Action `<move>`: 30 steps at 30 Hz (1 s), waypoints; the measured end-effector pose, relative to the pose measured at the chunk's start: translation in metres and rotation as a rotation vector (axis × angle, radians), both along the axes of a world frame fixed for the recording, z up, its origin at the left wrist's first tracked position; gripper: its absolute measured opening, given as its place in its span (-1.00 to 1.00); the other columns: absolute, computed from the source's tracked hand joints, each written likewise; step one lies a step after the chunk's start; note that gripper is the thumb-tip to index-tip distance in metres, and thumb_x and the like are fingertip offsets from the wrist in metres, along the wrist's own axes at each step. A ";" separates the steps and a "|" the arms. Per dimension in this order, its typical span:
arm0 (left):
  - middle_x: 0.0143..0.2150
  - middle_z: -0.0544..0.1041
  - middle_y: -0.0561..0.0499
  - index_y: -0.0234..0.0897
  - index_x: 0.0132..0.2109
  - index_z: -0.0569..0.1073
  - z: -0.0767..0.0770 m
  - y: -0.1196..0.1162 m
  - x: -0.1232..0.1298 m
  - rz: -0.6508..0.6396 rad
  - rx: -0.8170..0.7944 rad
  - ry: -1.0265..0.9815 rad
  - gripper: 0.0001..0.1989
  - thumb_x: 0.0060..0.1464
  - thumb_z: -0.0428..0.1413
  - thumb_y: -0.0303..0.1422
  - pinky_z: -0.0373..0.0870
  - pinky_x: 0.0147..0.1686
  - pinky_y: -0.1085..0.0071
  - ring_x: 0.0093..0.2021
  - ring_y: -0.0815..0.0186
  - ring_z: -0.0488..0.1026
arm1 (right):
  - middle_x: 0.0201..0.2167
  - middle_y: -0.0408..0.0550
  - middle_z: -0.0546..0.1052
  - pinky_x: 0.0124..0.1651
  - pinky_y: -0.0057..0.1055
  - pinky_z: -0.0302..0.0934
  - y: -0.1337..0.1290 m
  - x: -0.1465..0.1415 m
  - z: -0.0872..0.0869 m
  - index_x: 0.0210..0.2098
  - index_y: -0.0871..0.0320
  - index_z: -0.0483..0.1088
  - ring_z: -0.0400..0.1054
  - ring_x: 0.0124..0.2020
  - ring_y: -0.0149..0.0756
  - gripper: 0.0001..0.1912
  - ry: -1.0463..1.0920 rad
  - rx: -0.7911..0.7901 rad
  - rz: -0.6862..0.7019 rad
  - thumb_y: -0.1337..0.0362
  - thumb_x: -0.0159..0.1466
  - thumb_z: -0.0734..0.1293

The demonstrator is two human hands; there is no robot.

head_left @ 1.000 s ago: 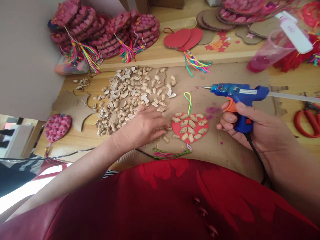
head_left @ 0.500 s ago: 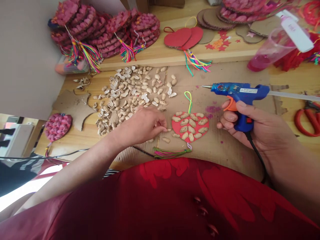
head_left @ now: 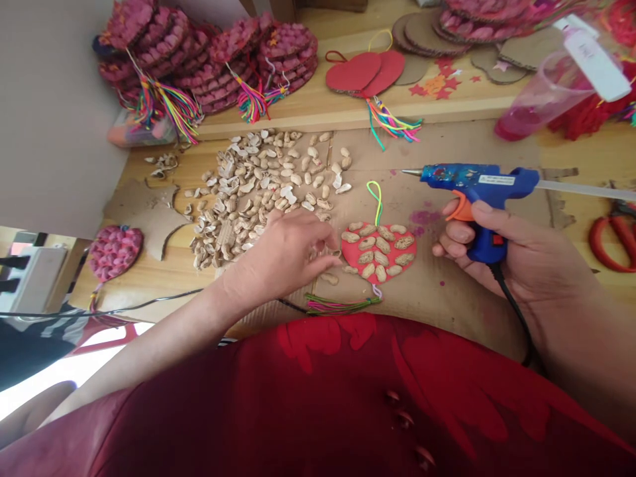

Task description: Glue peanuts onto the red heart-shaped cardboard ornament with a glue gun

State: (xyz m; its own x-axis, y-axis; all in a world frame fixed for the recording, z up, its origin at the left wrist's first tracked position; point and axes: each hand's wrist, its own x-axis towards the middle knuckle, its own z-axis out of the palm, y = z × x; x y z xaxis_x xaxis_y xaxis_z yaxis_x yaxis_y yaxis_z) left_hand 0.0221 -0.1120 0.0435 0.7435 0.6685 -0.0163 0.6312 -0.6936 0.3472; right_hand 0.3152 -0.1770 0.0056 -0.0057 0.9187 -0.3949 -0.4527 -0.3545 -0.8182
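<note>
My right hand (head_left: 497, 242) grips a blue hot glue gun (head_left: 479, 182), a finger by its orange trigger and its nozzle pointing left above the cardboard. A clear glue stick (head_left: 581, 190) juts from its back. My left hand (head_left: 293, 252) is closed in a pinch on a small peanut shell (head_left: 336, 252), partly hidden by the fingers. Just right of it lies a red cardboard heart (head_left: 350, 254) covered with several peanut shells, with a yellow-green loop (head_left: 378, 199) on top and a tassel (head_left: 342, 304) below. Another shell (head_left: 329, 279) rests under my left fingers.
A pile of peanut shells (head_left: 248, 192) spreads to the left. Stacks of pink shell-covered hearts (head_left: 213, 79), plain red hearts (head_left: 362, 74) and a tilted plastic cup (head_left: 536, 99) stand along the back ledge. Red-handled pliers (head_left: 613, 242) lie at right. A black cable (head_left: 163, 299) crosses the left.
My left hand has moved slightly right toward the heart and lifted the small shell in its fingertips. The right hand with the glue gun has stayed nearly still.
</note>
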 end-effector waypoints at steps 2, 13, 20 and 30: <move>-0.27 0.58 -0.03 -0.25 -0.18 0.55 -0.004 -0.006 0.001 0.000 0.017 -0.005 -0.81 0.17 0.26 -0.22 0.28 -0.13 0.24 -0.19 0.17 0.50 | -0.56 -0.20 0.31 -0.30 -0.45 0.40 0.000 0.000 0.000 -0.26 0.11 0.52 0.23 -0.51 -0.44 -0.84 -0.004 -0.004 -0.006 0.16 0.23 0.41; -0.24 0.62 -0.10 -0.31 -0.15 0.62 -0.012 -0.008 -0.006 -0.078 -0.011 -0.097 -0.79 0.32 0.07 -0.40 0.39 -0.11 0.25 -0.17 0.17 0.52 | -0.56 -0.19 0.31 -0.29 -0.46 0.39 0.000 -0.001 -0.001 -0.25 0.12 0.53 0.23 -0.50 -0.45 -0.84 0.005 0.014 -0.005 0.18 0.26 0.39; -0.26 0.65 0.09 -0.19 -0.14 0.61 -0.002 0.014 -0.005 -0.151 -0.291 -0.068 -0.86 0.23 0.17 -0.47 0.35 -0.14 0.41 -0.23 0.34 0.55 | -0.56 -0.19 0.31 -0.31 -0.45 0.39 0.000 -0.001 0.000 -0.26 0.12 0.53 0.23 -0.51 -0.44 -0.85 -0.001 0.008 -0.012 0.18 0.26 0.39; -0.32 0.61 0.04 -0.22 -0.28 0.59 -0.006 0.013 -0.006 -0.057 0.025 -0.008 -0.86 0.26 0.16 -0.40 0.23 -0.15 0.28 -0.20 0.23 0.47 | -0.56 -0.19 0.32 -0.32 -0.47 0.39 0.000 -0.001 -0.001 -0.25 0.13 0.52 0.25 -0.51 -0.45 -0.84 0.007 0.007 -0.002 0.18 0.28 0.37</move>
State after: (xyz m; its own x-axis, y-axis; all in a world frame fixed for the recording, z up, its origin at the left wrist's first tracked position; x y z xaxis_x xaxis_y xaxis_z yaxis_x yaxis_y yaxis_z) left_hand 0.0160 -0.0994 0.0376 0.7807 0.6249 0.0062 0.5874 -0.7372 0.3339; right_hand 0.3144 -0.1769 0.0043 -0.0063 0.9214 -0.3885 -0.4588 -0.3479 -0.8176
